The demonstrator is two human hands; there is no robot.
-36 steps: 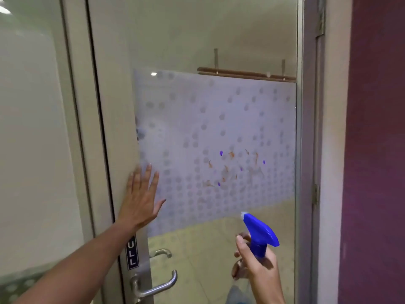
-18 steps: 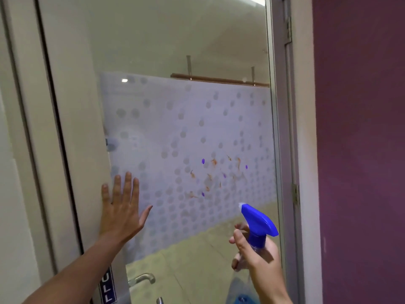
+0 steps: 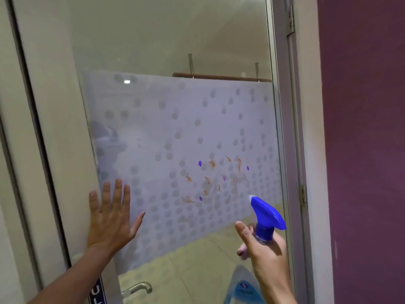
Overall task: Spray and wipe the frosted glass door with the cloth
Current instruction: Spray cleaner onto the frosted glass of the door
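Glass door stood straight ahead, its middle band frosted with grey dots and smeared with orange and purple marks right of centre. Left hand lay flat against its left edge, fingers spread. Right hand gripped the spray bottle by its neck, blue nozzle pointing at the glass. Bottle body and door handle were cut off below; no cloth showed.

Left hand now farther left on door, off the dotted frosting.
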